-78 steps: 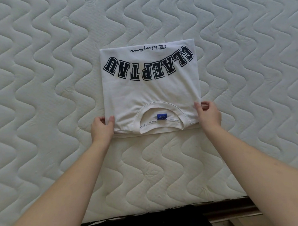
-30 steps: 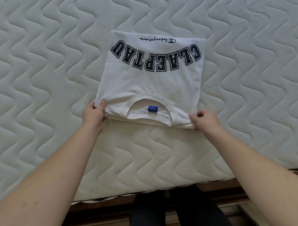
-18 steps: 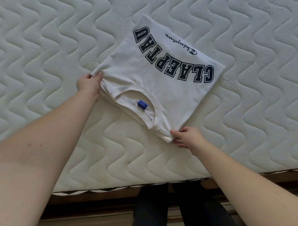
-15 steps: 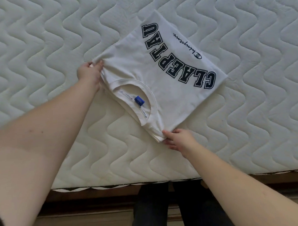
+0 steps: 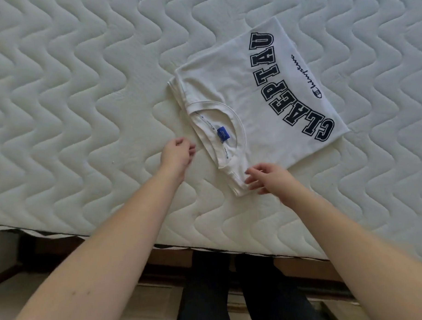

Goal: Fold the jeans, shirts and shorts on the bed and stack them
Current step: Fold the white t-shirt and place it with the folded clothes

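Note:
A folded white T-shirt (image 5: 241,91) with dark block letters and a blue neck label lies flat on the quilted mattress (image 5: 71,97), turned at an angle with its collar toward me. My left hand (image 5: 177,153) hovers just left of the collar, fingers loosely curled, holding nothing. My right hand (image 5: 268,178) is at the shirt's near corner with relaxed, spread fingers; the fingertips are at the fabric edge without gripping it.
The mattress edge (image 5: 208,241) runs across the lower part of the view, with the wooden bed frame (image 5: 304,269) below it. My legs in dark trousers (image 5: 233,290) stand against the frame. No other clothes are in view.
The shirt has been swung further clockwise and moved right on the mattress. Both hands have let go of its near corners and drawn back slightly.

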`<act>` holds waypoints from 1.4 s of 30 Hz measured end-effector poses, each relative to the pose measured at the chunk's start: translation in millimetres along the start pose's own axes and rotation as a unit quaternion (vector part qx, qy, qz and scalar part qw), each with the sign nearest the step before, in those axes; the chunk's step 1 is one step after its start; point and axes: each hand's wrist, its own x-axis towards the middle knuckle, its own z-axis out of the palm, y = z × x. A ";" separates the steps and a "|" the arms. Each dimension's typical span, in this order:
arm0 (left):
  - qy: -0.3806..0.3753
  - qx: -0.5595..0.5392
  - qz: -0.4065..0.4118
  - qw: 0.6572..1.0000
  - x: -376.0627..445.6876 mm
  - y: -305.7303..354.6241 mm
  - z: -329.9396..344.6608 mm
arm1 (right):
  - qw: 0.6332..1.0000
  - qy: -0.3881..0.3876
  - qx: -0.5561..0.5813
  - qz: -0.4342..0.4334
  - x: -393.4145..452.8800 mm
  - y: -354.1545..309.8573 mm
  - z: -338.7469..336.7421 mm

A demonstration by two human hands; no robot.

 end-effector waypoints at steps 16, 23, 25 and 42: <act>0.002 -0.159 -0.155 0.975 -115.4 -89.3 106.5 | 0.986 0.056 -0.104 -0.115 29.0 -15.6 -21.2; 0.023 -0.201 -0.110 0.973 -107.3 -90.3 74.5 | 0.981 0.031 -0.106 -0.157 42.3 -18.2 -22.0; 0.034 -0.189 -0.098 0.976 -102.2 -90.8 51.5 | 0.979 0.020 -0.111 -0.167 47.5 -22.7 -15.8; 0.173 -0.375 -0.061 0.909 -27.6 -32.4 -58.9 | 0.946 0.033 -0.195 -0.258 128.3 -153.3 50.5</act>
